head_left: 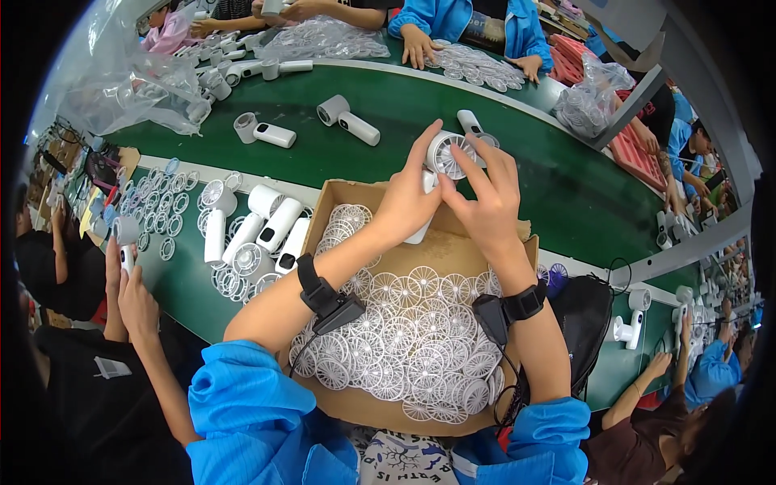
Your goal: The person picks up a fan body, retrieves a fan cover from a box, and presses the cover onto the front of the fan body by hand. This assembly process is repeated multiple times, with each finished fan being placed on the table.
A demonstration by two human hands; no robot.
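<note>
Handheld fan (440,162), white, sits in both our hands above the far edge of the cardboard box (453,242), over the green counter (388,105). Left hand (408,198) grip: closed around the fan's handle and the side of its head. Right hand (485,194) grip: fingers narrow, pressed on the round grille at the fan's face, index across the top. Box holds a heap of white round fan grilles (412,339), piled to the near wall. More white fans (263,230) lie in a group left of the box, with loose grilles beside them. Two finished fans (347,117) lie apart on the counter further out. Black bands with cables on both our wrists.
</note>
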